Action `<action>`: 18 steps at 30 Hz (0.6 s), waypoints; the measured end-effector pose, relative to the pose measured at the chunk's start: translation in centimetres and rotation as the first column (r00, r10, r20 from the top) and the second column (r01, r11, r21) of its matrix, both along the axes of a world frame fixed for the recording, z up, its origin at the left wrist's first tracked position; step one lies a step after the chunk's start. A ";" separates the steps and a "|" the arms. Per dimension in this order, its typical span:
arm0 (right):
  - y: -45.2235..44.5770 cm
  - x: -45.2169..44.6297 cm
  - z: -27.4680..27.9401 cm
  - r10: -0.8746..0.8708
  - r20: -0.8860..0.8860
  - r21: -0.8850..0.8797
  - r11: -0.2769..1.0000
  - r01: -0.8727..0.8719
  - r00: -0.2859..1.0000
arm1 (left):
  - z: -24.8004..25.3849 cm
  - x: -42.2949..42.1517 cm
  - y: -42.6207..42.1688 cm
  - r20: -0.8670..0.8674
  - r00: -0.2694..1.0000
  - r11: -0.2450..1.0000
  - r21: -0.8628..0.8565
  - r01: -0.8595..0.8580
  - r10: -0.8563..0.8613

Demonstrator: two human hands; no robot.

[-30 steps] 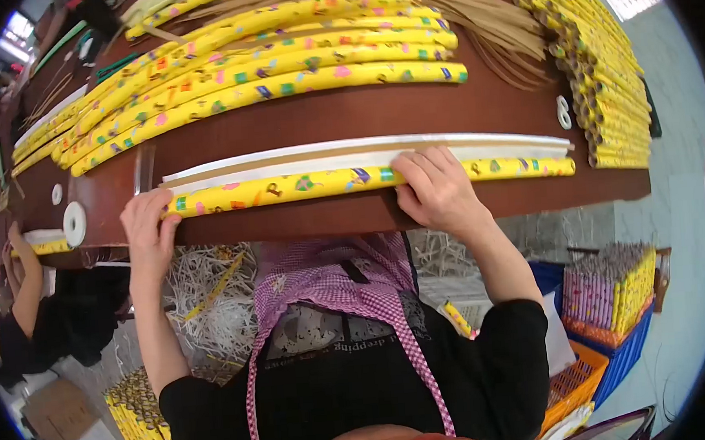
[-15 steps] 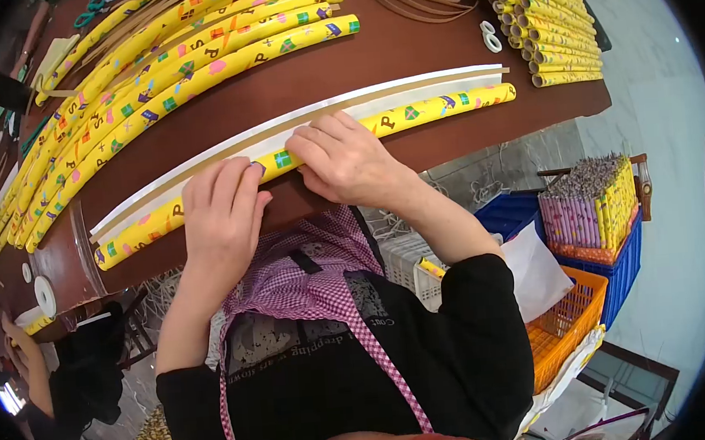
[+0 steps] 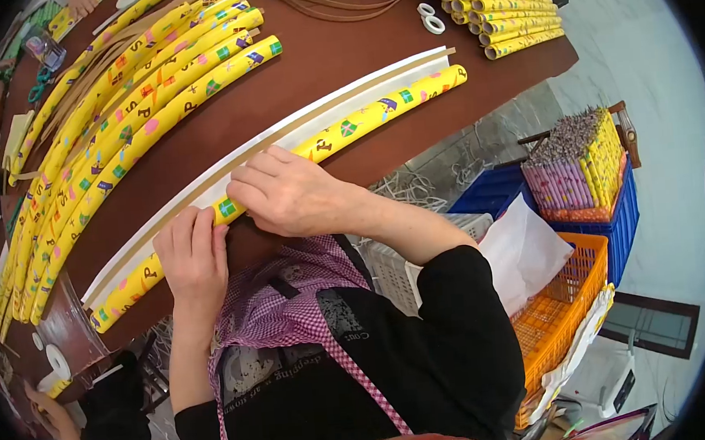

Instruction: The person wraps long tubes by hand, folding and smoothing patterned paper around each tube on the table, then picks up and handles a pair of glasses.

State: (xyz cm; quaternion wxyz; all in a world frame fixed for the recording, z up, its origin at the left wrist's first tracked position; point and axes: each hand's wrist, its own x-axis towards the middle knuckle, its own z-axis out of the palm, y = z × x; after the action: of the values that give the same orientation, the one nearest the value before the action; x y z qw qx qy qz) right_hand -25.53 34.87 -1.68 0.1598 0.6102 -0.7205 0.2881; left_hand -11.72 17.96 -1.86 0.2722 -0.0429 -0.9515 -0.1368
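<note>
A long roll of yellow patterned wrapping paper (image 3: 394, 107) lies along the near side of the brown table. Its white underside and a narrow brown strip (image 3: 305, 123) show flat along the far side. My left hand (image 3: 190, 260) is curled over the roll left of its middle, fingertips pressed on the paper. To its right, my right hand (image 3: 289, 193) bends its fingers over the same roll, with a green printed box showing between the hands. Both thumbs are mostly on the near side, partly hidden.
Several finished yellow rolls (image 3: 188, 88) lie at the left, beside brown strips (image 3: 337, 0). More tubes (image 3: 510, 13) are stacked at the far right, near white tape rings (image 3: 432, 24). An orange basket (image 3: 574, 286) and blue crates (image 3: 615, 234) stand right. A co-worker's hand (image 3: 47, 405) is lower left.
The view has turned and shifted, so the table and roll appear further left and more tilted. Both hands stay on the roll, in nearly the same places along it.
</note>
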 end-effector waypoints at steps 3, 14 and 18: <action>0.7 -0.6 1.4 0.029 0.046 -0.006 1.000 -0.029 0.999 | -0.2 0.0 -0.1 0.007 1.000 1.000 -0.005 -0.008 0.008; 21.4 -16.4 2.7 -0.858 -0.071 0.055 0.506 0.861 0.509 | 0.3 -0.3 0.0 0.022 1.000 1.000 -0.027 -0.005 0.006; 23.3 -17.4 0.7 -0.804 0.273 0.103 0.571 0.815 0.529 | 0.1 -0.5 0.0 0.011 1.000 0.999 -0.033 -0.017 0.017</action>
State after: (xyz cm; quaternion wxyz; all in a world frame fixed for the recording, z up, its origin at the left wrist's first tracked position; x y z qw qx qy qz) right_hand -42.97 58.18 -0.94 0.1792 0.1548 -0.9302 0.2805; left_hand -12.25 17.94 -1.76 0.2674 -0.0385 -0.9554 -0.1189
